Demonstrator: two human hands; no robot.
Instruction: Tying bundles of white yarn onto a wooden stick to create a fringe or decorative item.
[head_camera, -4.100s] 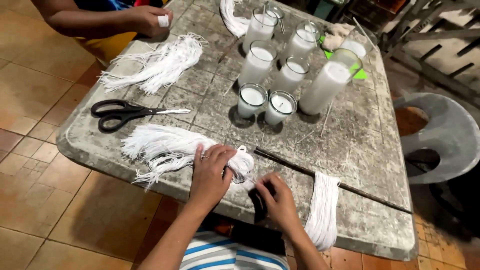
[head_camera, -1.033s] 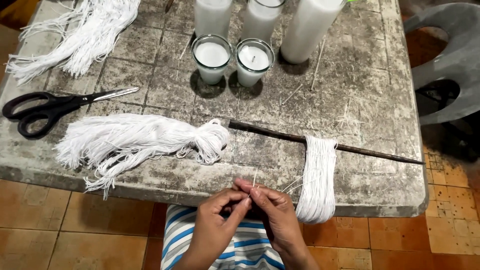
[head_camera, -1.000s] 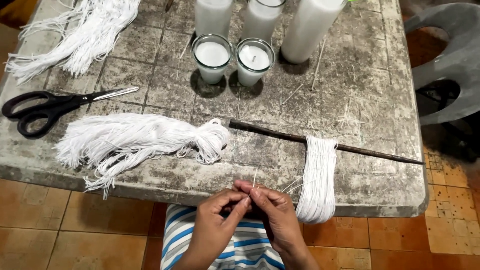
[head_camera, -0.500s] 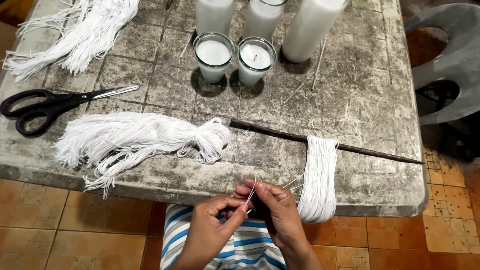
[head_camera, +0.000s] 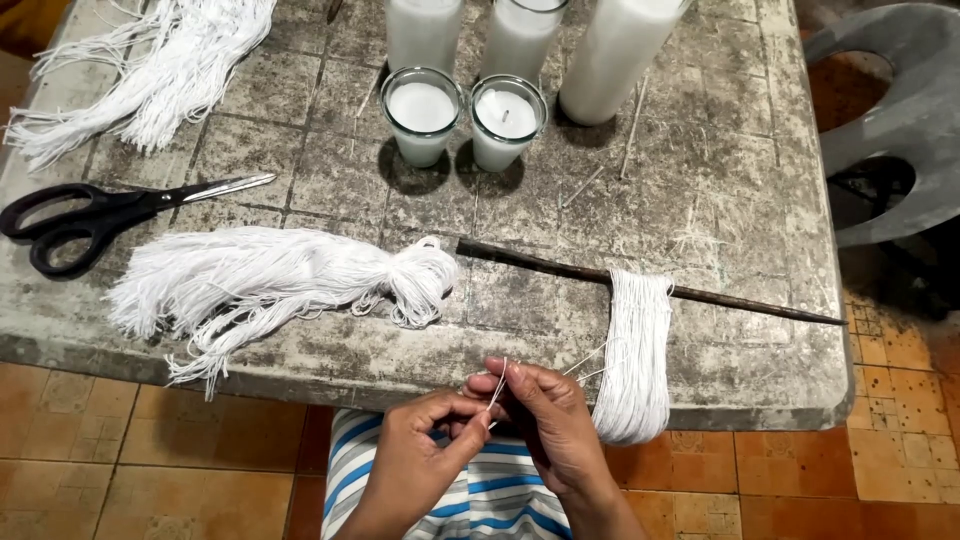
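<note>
1. Both hands sit slightly nearer the table edge (head_camera: 420, 372) than half a second earlier.
2. Left hand (head_camera: 418, 450) and right hand (head_camera: 545, 420) pinch one white thread (head_camera: 497, 385), just below that edge.
3. Thread bundle (head_camera: 632, 355) hangs over the edge, beside the right hand.

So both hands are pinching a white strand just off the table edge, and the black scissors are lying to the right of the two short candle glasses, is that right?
Not quite. The head view shows the black scissors lying to the left of the two short candle glasses, near the table's left edge. The rest holds: the left hand and right hand pinch a white strand just off the near edge.
</note>
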